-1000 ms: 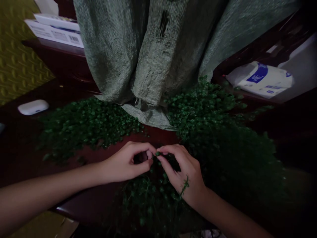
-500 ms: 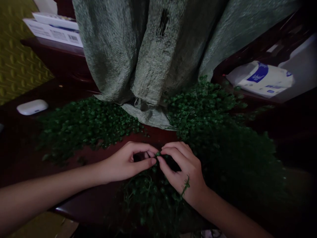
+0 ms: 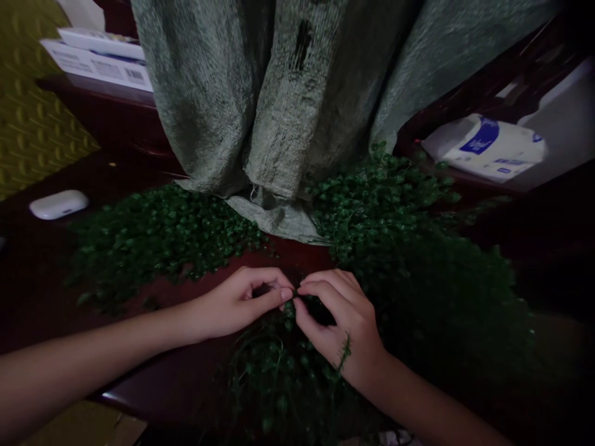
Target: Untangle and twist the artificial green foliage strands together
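Viewing via head cam, I've got dk red table (image 3: 155, 378), woven sack (image 3: 288, 111) at back, big R plant heap (image 3: 395, 210), smaller L heap (image 3: 158, 229). R hand (image 3: 349, 319): tips close, can't tell if gripping. L hand (image 3: 239, 302): thumb + finger pinching tiny green sprig (image 3: 295, 294), btwn both hands.

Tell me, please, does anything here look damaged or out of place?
Yes. The woven sack has a dark, frayed hole high on its middle fold, so the weave looks torn. Also, a stray green sprig lies against the right hand, near the thumb's base, apart from the heaped greens.
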`<state>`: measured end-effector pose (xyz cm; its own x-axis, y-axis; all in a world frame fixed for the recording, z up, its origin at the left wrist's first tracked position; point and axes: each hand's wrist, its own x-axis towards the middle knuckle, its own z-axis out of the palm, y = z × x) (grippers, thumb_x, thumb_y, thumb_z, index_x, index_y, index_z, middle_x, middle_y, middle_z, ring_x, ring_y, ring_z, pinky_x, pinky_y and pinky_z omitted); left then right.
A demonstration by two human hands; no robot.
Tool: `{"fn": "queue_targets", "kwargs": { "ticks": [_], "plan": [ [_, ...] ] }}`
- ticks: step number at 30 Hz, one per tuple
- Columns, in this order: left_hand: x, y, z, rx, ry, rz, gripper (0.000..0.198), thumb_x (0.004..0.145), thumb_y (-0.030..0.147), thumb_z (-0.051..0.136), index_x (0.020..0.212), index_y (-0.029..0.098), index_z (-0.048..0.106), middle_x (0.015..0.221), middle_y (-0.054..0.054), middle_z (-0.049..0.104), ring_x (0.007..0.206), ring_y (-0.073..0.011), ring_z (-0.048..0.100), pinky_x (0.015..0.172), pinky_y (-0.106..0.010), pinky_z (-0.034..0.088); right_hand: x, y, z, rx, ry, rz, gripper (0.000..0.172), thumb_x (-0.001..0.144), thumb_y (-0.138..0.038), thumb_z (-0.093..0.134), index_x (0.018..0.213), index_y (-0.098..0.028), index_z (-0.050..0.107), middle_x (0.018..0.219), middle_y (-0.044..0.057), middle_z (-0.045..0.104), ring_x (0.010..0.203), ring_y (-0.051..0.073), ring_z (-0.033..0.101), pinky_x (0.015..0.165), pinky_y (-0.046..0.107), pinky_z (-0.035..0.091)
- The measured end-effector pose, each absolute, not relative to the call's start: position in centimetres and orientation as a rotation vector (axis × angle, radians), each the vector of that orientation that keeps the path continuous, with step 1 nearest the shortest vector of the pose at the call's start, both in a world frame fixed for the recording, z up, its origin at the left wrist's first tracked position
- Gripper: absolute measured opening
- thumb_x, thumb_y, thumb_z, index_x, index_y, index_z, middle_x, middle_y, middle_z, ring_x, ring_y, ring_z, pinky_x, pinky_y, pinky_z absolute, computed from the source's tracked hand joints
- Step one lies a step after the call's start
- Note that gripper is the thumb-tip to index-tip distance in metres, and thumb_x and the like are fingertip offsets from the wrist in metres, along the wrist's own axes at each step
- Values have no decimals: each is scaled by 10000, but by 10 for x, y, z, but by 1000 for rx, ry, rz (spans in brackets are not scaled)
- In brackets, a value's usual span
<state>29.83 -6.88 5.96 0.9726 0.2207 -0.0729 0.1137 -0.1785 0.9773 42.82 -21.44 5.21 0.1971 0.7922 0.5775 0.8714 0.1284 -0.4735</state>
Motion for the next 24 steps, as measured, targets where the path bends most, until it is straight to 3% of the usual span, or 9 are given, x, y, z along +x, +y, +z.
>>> {"fn": "queue_targets", "kwargs": {
  "ticks": [10,19,24],
  "plan": [
    [299,-64,58,1793,225,198,156,880,289,589,869,188,708,928,-13,515,918,-143,533,875,-260,419,427,-213,55,-1699,-1707,-229,142,803,-70,550,741,-187,601,789,31,651,772,172,592,741,342,465],
    [299,-70,60,1804,192,165,132,849,257,618,764,157,638,940,-22,549,906,-141,555,864,-241,414,428,-216,53,-1732,-1933,-202,255,868,-107,472,629,-188,514,637,-9,477,627,136,422,651,306,368],
    [300,-71,61,1873,171,143,118,865,233,588,775,163,617,955,-27,551,902,-141,553,840,-237,423,429,-216,52,-1720,-2012,-223,255,874,-131,477,627,-191,497,630,-18,465,614,136,403,635,305,324]
  ]
}}
